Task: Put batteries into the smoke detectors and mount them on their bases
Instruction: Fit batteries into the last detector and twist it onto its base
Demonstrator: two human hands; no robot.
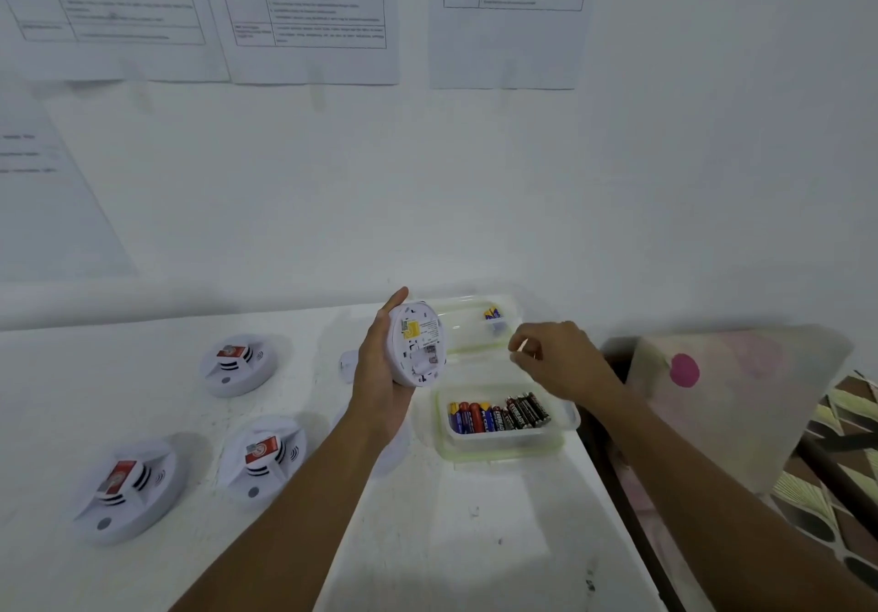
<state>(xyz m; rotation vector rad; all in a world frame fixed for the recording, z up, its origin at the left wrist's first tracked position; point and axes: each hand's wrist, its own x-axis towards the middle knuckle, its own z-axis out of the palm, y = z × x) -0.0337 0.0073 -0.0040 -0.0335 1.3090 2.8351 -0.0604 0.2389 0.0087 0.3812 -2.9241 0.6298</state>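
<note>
Smoke detectors: three of them lie face-up on the white table, left of the arms.
Battery tub: clear, at the table's right edge, with batteries lined up inside.
Left hand: fingers wrapped round the held detector, which is on edge above the table with its back side showing.
Right hand: over the tub, fingertips pinched together. On what, cannot tell.
</note>
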